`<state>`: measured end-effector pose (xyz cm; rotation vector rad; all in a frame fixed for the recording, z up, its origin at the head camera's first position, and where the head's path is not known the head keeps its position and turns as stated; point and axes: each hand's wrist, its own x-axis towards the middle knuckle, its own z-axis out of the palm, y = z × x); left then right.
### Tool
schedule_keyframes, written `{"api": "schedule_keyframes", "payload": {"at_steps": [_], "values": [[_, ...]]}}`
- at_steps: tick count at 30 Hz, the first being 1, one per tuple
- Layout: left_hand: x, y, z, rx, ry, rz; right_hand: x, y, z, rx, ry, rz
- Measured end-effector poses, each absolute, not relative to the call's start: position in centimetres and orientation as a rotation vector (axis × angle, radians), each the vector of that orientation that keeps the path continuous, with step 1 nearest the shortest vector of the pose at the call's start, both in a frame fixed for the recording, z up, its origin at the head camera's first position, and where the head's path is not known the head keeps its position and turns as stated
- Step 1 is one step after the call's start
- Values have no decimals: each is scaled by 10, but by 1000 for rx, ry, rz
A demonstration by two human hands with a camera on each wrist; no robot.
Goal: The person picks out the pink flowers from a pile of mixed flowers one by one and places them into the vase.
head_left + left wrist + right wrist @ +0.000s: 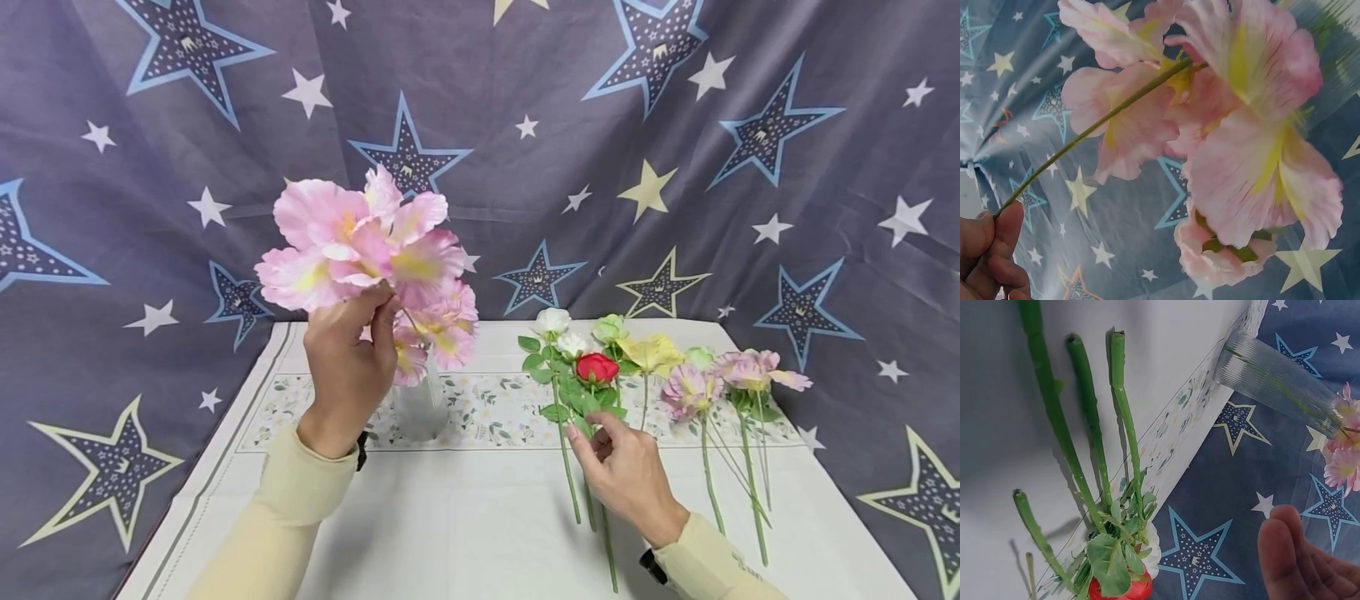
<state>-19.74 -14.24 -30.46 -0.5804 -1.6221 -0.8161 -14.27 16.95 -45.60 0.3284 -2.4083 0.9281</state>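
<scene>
My left hand is raised over the left side of the table, pinching a thin green stem between thumb and finger. That stem carries large pink artificial flowers with yellow centres. Below and behind them, more pink flowers stand in a clear ribbed glass vase. My right hand hovers by the stems of the red rose, its fingers loosely bent around nothing. In the right wrist view its fingertips are apart from the green stems.
White roses, a yellow flower and pale purple flowers lie across the right side, stems toward me. A floral runner crosses the white tablecloth. A star-patterned curtain hangs behind.
</scene>
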Motion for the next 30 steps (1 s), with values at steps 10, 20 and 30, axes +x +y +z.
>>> {"api": "schedule_keyframes", "payload": {"at_steps": [10, 20, 30], "values": [[-201, -146, -314, -556, -1688, -807, -144, 170, -455, 359, -2395, 913], [-212, -149, -342, -532, -1769, -805, -144, 170, -457, 339, -2407, 901], [-217, -151, -353, -480, -1816, -792, -145, 173, -461, 323, -2409, 883]]}}
